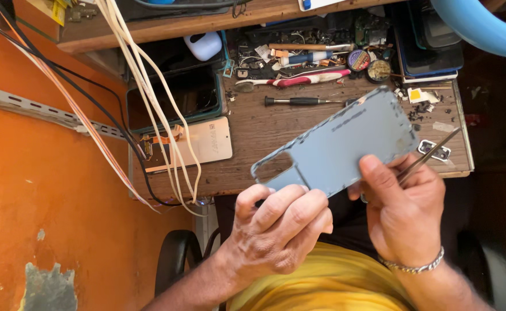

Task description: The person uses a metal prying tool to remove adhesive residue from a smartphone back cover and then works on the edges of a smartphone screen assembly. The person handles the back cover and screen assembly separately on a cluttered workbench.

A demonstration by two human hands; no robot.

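Observation:
I hold a pale blue-grey phone back cover [345,144] slantwise over the front edge of a wooden workbench [264,129]. My left hand [279,227] grips its lower left end, near the empty camera cut-out. At the lower right edge my right hand [405,210] presses its thumb on the cover. That same hand also holds thin metal tweezers [431,154], which point up and to the right. A metal bracelet [411,266] circles the right wrist.
On the bench lie a black screwdriver [299,101], a beige phone part with orange flex cable [204,143], a dark phone frame [175,98], a small metal camera bezel [434,151], and cluttered tools at the back. White cables [149,98] hang at left beside an orange wall [40,190].

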